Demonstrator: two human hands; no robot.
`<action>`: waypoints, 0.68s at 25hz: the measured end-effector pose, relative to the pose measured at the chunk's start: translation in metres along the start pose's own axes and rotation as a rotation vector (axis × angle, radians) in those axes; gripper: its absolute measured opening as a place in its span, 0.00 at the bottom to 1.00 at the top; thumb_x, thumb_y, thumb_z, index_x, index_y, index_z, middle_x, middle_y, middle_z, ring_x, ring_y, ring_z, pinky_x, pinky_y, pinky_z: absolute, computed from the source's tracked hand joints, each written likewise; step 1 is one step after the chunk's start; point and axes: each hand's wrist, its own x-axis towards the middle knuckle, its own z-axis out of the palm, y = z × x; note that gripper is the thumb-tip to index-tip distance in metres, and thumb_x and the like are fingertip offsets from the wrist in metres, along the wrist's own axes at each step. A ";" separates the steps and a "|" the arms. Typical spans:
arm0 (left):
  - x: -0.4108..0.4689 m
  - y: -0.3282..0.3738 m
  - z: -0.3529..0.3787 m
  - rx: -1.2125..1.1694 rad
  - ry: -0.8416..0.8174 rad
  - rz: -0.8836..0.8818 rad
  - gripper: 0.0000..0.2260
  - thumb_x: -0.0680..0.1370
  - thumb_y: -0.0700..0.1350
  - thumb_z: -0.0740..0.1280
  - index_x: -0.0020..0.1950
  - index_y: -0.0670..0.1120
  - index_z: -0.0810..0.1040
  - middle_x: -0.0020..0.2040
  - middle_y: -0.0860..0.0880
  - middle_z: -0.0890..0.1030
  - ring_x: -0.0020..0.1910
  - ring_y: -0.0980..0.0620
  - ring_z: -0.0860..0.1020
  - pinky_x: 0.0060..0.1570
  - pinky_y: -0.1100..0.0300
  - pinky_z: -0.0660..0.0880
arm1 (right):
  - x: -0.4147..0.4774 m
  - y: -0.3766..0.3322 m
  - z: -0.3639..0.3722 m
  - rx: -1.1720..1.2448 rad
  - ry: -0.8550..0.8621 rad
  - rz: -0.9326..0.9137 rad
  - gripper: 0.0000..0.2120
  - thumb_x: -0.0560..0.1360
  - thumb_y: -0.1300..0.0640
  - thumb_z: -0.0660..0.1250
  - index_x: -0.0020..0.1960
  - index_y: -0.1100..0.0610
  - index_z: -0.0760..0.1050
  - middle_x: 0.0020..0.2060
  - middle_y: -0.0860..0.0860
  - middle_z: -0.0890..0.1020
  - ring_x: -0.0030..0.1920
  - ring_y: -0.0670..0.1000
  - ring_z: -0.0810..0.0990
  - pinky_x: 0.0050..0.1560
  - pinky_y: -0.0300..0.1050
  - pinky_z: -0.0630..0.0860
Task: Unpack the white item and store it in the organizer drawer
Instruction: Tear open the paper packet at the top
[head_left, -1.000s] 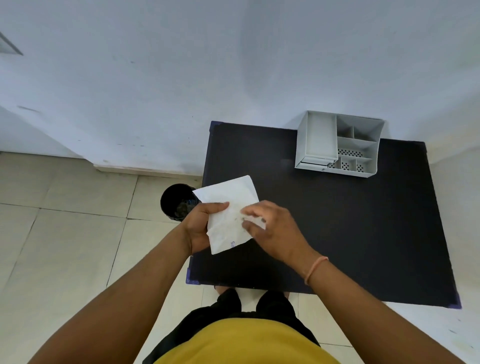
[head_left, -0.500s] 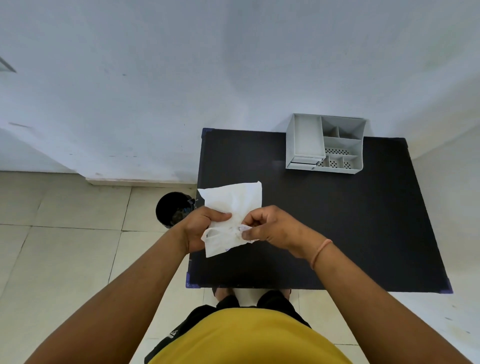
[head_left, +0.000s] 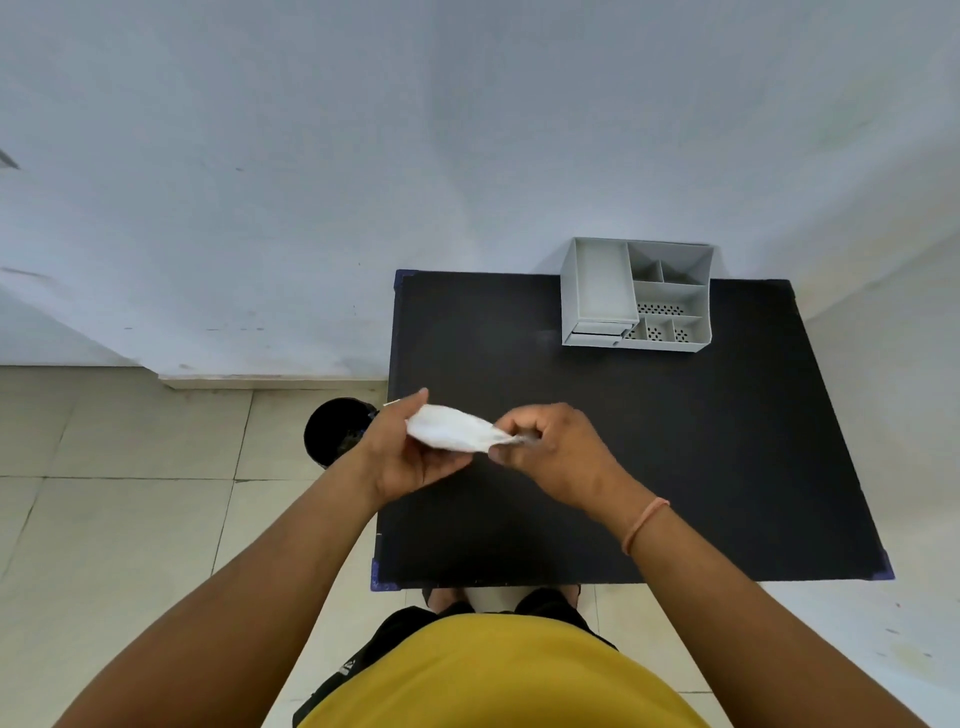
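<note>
A pale blue-white wall fills the upper half of the view, above a floor of light tiles, and a black table (head_left: 675, 467) stands against the wall's foot. Both hands are held above the table's near-left part. The left hand (head_left: 410, 457) cups the left end of a white packet (head_left: 451, 430), thumb up over its top edge and fingers curled beneath. The right hand (head_left: 556, 452) is closed in a pinch on the packet's right end, which is blurred and mostly hidden behind the knuckles, so it is hard to tell whether the packet is torn open or what it holds. The packet is seen nearly edge-on, stretched between the two hands and clear of the table top. A thin orange band (head_left: 644, 525) circles the right wrist.

At the table's far edge, towards the right, sits a grey organizer (head_left: 636, 296). Its long left compartment and the smaller right-hand ones look empty; several have perforated floors. A small drawer front (head_left: 597, 332) shows at its near-left corner; whether it is pulled out at all is unclear.

On the floor beside the table's left edge stands a black bin (head_left: 335, 431), partly hidden by the left hand; its contents are indistinct. A yellow shirt (head_left: 493, 675) is cut off at the bottom.
</note>
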 end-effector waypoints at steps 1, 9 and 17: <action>0.001 -0.001 0.000 -0.025 0.026 -0.012 0.25 0.83 0.60 0.66 0.68 0.40 0.78 0.65 0.34 0.83 0.63 0.32 0.83 0.59 0.38 0.82 | 0.000 0.000 -0.001 0.072 0.090 0.001 0.05 0.77 0.54 0.75 0.52 0.49 0.86 0.48 0.44 0.85 0.46 0.42 0.82 0.43 0.34 0.74; -0.032 -0.048 0.030 0.470 -0.008 0.270 0.17 0.81 0.55 0.73 0.63 0.45 0.83 0.58 0.41 0.88 0.54 0.41 0.89 0.54 0.44 0.86 | 0.011 0.017 0.024 0.497 0.106 0.282 0.09 0.76 0.59 0.77 0.55 0.55 0.83 0.51 0.55 0.87 0.52 0.57 0.87 0.52 0.52 0.87; -0.029 -0.044 0.038 0.723 -0.024 0.292 0.10 0.80 0.47 0.75 0.56 0.42 0.87 0.52 0.44 0.91 0.49 0.46 0.91 0.53 0.47 0.87 | -0.005 0.032 0.015 0.721 -0.218 0.262 0.26 0.76 0.69 0.72 0.71 0.54 0.76 0.61 0.58 0.84 0.60 0.56 0.87 0.62 0.56 0.84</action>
